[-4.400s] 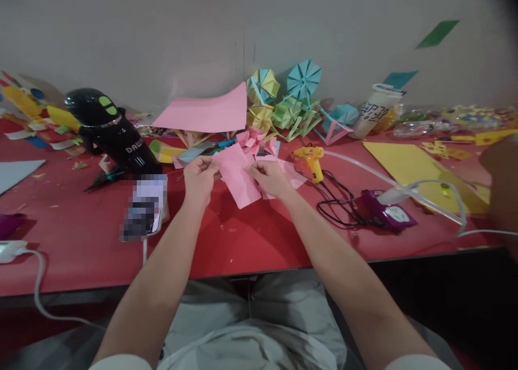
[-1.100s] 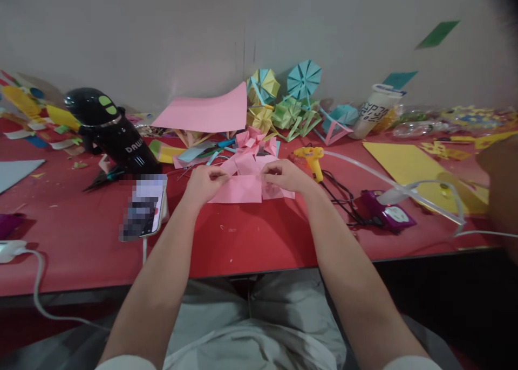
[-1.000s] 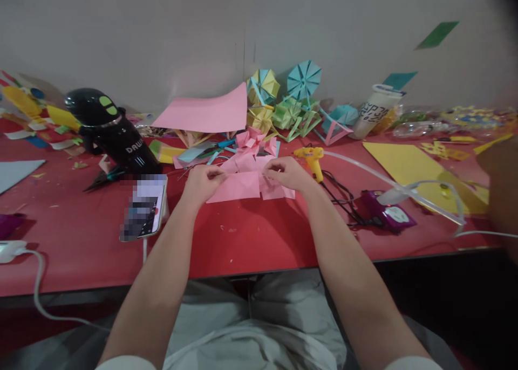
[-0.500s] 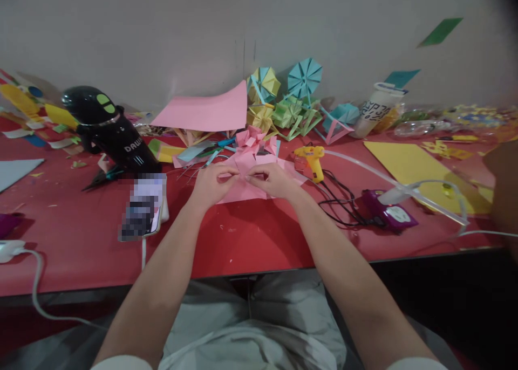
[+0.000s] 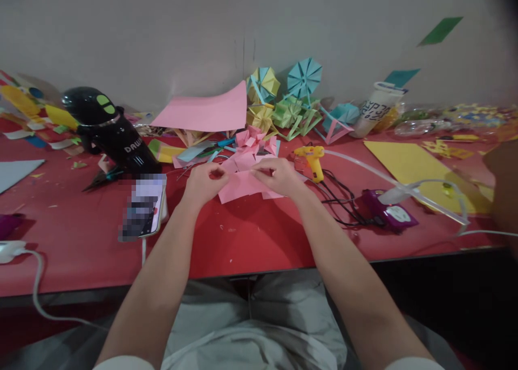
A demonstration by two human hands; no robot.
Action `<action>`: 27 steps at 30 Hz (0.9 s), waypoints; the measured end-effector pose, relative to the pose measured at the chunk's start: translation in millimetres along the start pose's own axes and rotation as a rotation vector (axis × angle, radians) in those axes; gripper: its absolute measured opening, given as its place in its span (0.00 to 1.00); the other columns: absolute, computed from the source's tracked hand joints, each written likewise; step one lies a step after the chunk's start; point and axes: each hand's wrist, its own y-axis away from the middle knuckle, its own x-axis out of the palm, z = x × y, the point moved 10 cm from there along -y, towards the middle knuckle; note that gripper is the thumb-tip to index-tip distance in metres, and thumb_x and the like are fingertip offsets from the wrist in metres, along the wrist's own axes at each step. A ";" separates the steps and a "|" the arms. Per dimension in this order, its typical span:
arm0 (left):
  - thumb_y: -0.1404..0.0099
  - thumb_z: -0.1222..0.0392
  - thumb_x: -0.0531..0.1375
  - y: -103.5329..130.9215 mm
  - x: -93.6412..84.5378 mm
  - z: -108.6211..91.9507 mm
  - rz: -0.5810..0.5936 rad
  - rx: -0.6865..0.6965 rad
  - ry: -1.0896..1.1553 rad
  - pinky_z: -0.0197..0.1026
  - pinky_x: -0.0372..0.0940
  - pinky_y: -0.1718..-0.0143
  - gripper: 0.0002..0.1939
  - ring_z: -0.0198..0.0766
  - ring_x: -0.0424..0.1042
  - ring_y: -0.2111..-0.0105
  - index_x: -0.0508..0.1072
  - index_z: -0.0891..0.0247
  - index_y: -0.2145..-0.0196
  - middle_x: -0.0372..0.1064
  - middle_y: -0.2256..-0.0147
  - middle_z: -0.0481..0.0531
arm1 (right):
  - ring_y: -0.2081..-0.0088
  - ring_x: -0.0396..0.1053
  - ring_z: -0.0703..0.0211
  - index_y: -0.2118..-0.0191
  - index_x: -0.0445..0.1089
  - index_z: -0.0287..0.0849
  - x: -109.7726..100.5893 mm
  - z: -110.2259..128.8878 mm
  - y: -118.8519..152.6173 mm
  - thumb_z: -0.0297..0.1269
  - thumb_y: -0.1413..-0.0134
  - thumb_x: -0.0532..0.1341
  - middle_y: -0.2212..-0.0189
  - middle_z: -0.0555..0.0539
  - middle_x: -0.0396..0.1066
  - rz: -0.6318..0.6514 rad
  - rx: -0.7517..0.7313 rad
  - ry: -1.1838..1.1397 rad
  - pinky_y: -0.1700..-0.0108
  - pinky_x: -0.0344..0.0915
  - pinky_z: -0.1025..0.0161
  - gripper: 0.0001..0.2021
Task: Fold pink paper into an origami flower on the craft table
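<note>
Between my hands is a small piece of pink paper (image 5: 239,187), held up just above the red table. My left hand (image 5: 205,183) pinches its left edge between thumb and fingers. Its upper right part is pinched by my right hand (image 5: 277,177). More pink paper pieces lie under and behind it, partly hidden by my hands. Right behind them sits a cluster of folded pink paper (image 5: 254,141). A yellow glue gun (image 5: 311,160) lies just right of my right hand.
A phone (image 5: 146,205) and a black tumbler (image 5: 115,130) stand left. A large pink sheet (image 5: 202,110) and folded paper umbrellas (image 5: 304,81) line the wall. Rightward are a purple power block (image 5: 390,211) with cables, a yellow sheet (image 5: 421,170) and a white cup (image 5: 378,111).
My hands have moved apart, the left one leftward and the right one slightly right. A pink piece now shows stretched between them, its lower edge tilted.
</note>
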 end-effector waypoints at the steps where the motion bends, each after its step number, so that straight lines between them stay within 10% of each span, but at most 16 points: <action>1: 0.47 0.61 0.61 -0.3 -1.7 2.3 -0.010 -0.006 -0.017 0.39 0.64 0.65 0.04 0.40 0.71 0.70 0.77 0.59 0.75 0.75 0.72 0.51 | 0.65 0.71 0.56 0.68 0.77 0.42 -3.6 -1.3 0.5 0.38 0.44 0.58 0.67 0.45 0.77 -0.011 0.001 -0.013 0.60 0.64 0.60 0.11; 16: 0.45 0.62 0.58 -3.9 -11.3 1.8 -0.077 -0.068 0.199 0.39 0.61 0.68 0.04 0.37 0.67 0.73 0.70 0.61 0.77 0.70 0.75 0.49 | 0.69 0.66 0.61 0.68 0.72 0.40 -30.4 -29.6 0.3 0.45 0.46 0.60 0.72 0.47 0.71 -0.249 0.164 -0.252 0.66 0.62 0.62 0.12; 27: 0.43 0.48 0.62 13.0 44.3 -25.2 0.379 -0.122 0.426 0.36 0.56 0.73 0.15 0.34 0.64 0.74 0.73 0.65 0.73 0.68 0.74 0.49 | 0.70 0.68 0.62 0.62 0.75 0.40 -0.2 -31.6 -3.1 0.47 0.49 0.63 0.71 0.47 0.73 -0.148 0.204 -0.352 0.68 0.64 0.64 0.15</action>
